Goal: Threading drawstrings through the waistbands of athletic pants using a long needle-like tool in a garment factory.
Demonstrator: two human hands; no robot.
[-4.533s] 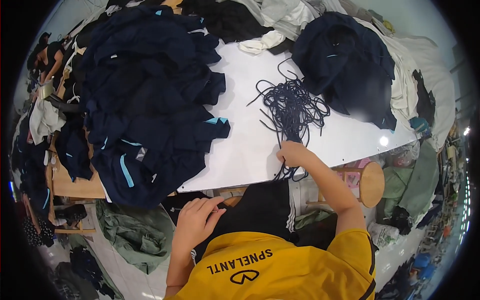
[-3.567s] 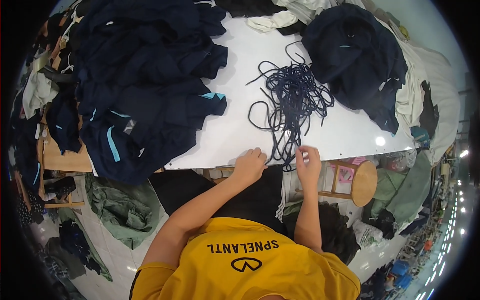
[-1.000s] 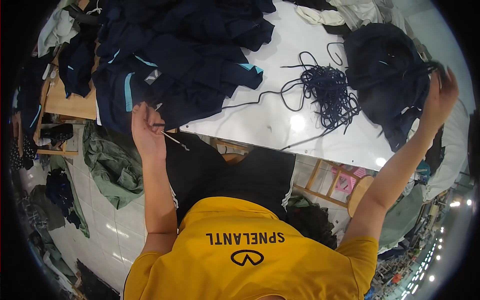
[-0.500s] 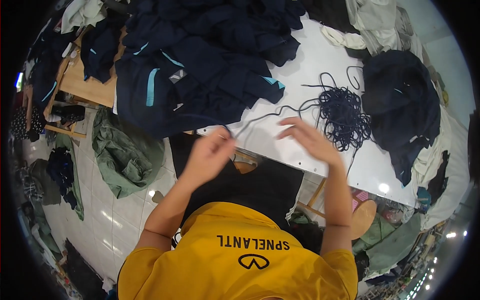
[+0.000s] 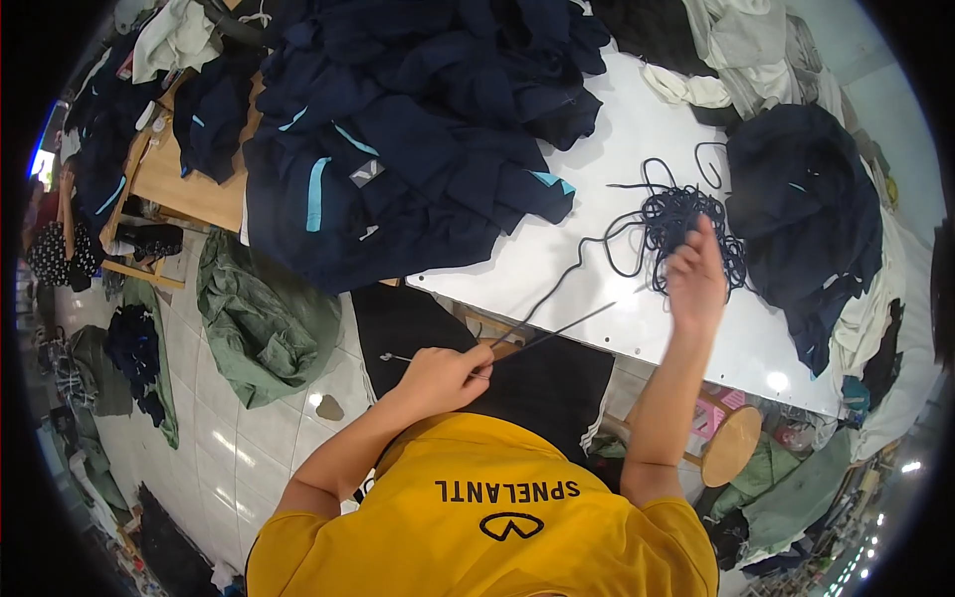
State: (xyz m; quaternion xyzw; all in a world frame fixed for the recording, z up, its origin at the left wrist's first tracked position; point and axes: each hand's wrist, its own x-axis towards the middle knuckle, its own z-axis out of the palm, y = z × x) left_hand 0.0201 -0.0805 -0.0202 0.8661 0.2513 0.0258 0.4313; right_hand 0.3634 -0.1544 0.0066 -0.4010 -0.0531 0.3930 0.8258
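Note:
My left hand [image 5: 450,380], closed in front of my yellow shirt, grips a dark navy cord [image 5: 559,280]. A thin piece with a small metallic tip [image 5: 392,356] sticks out on its left side. One strand runs from this hand up to the tangled cord heap [image 5: 665,211] on the white table. Another stretches straight toward my right hand [image 5: 696,279], turning faint against the white before the fingers. That hand is raised at the near side of the heap, its fingers curled in a pinch and partly hiding the tangle.
Navy garments with light-blue strips [image 5: 398,179] pile over the white table [image 5: 468,283] at left. Another navy bundle [image 5: 806,209] lies right of the cord. A green cloth bag [image 5: 261,328] slumps on the tiled floor. A round wooden stool [image 5: 732,446] stands under the table's right side.
My left hand has come down toward my body with the cord. My right hand has moved right and up, over the near edge of the cord heap; a straight strand now shows between the hands.

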